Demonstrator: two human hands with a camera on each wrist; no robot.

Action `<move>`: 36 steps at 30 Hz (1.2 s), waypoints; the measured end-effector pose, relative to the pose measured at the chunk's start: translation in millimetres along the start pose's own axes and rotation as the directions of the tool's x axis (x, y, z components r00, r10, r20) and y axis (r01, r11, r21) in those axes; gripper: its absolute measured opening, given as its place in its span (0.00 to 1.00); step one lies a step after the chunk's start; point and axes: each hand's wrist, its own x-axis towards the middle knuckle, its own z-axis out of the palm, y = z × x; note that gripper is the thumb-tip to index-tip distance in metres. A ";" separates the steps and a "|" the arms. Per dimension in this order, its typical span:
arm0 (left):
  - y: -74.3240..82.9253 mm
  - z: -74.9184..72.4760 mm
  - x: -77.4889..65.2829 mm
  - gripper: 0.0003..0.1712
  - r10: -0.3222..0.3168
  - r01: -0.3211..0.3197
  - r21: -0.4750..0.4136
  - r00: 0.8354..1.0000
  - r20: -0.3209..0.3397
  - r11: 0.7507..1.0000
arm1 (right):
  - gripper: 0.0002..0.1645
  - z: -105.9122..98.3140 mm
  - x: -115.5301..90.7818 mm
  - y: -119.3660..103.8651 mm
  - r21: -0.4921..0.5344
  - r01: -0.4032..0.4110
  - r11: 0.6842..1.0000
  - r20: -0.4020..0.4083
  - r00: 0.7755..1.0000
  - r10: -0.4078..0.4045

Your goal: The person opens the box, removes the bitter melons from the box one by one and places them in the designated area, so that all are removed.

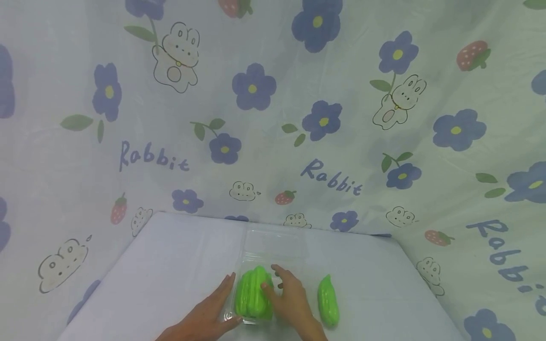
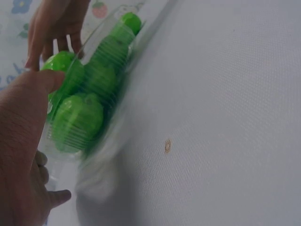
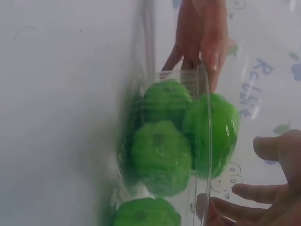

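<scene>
A clear plastic box (image 1: 246,321) holds several glossy, ribbed green gourd-like vegetables (image 1: 249,296), their rounded ends showing through its wall in both wrist views. My left hand (image 1: 209,310) lies along the box's left side, fingers extended and thumb by the near corner. Over the right side of the box is my right hand (image 1: 292,298), its fingers spread and its thumb overlapping the rightmost vegetable in the head view. In the right wrist view this right hand (image 3: 275,188) has thumb and fingers apart, nothing gripped between them. One top vegetable (image 3: 216,134) rises above the rim.
One more green vegetable (image 1: 328,303) lies on the white table (image 1: 375,284), right of my right hand. The box's clear lid (image 1: 275,241) lies folded back behind it. A curtain (image 1: 273,142) printed with flowers and rabbits hangs beyond the table.
</scene>
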 end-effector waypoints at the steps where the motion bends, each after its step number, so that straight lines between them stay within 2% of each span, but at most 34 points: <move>1: 0.4 0.1 0.0 0.58 -0.005 0.005 0.000 1.000 0.005 1.000 | 0.37 1.9 -0.4 -0.4 0.002 0.005 1.000 0.007 1.000 -0.005; 6: 2.0 0.9 0.5 0.58 -0.011 0.011 0.008 1.000 0.016 1.000 | 0.41 9.2 -2.2 -3.7 -0.003 0.032 0.999 0.025 0.999 -0.032; 9: 2.4 1.3 0.8 0.58 -0.016 0.016 0.012 1.000 0.020 1.000 | 0.42 13.0 -3.1 -6.4 -0.012 0.015 1.000 0.028 0.999 -0.014; 16: 1.7 1.3 0.5 0.58 -0.012 0.012 0.036 1.000 0.010 0.999 | 0.38 16.2 -2.3 -7.5 -0.032 0.020 0.999 0.019 1.000 -0.019; 20: 0.7 1.6 -0.1 0.57 0.000 0.000 0.045 1.000 -0.007 0.999 | 0.33 14.8 -0.7 -6.5 0.027 0.032 0.999 0.020 0.999 -0.033; 26: 1.0 2.5 -0.6 0.58 -0.001 0.001 0.038 1.000 -0.008 0.999 | 0.30 10.5 -0.5 -4.6 0.118 -0.015 0.993 0.051 0.999 0.009; 30: 3.4 1.0 -0.6 0.58 -0.028 0.028 0.014 0.999 0.015 1.000 | 0.30 5.6 -0.1 -2.6 0.115 -0.020 0.993 0.039 0.999 0.015; 36: 4.3 -1.6 -2.3 0.57 -0.022 0.022 0.013 1.000 0.008 1.000 | 0.30 -3.9 3.5 4.2 0.106 -0.045 0.993 0.022 0.999 0.043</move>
